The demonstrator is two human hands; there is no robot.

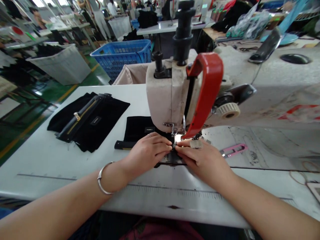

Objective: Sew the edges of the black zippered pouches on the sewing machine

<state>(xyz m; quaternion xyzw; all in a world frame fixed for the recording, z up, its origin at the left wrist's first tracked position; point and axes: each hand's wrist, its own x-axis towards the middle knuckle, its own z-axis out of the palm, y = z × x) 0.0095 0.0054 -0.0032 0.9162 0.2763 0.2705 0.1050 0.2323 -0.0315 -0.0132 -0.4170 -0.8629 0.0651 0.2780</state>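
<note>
A black fabric piece (pixel 136 128) with a small label and a zipper strip (pixel 122 145) along its near edge lies under the head of a sewing machine (pixel 160 100). Just in front of the presser foot, my left hand (pixel 148 151) pinches its edge, fingertips pressed together. From the other side my right hand (pixel 202 155) grips the same edge, its fingertips almost touching the left ones. A pale band or tape (pixel 196 144) is round a right finger. The stretch of edge between the fingertips is mostly hidden.
More black fabric pieces (pixel 100 121) with a zipper and gold puller lie on the table's left. Pink thread snips (pixel 235 150) rest beside my right hand. A red lever guard (pixel 212 86) juts from the machine head. Behind the table stands a blue basket (pixel 122 50).
</note>
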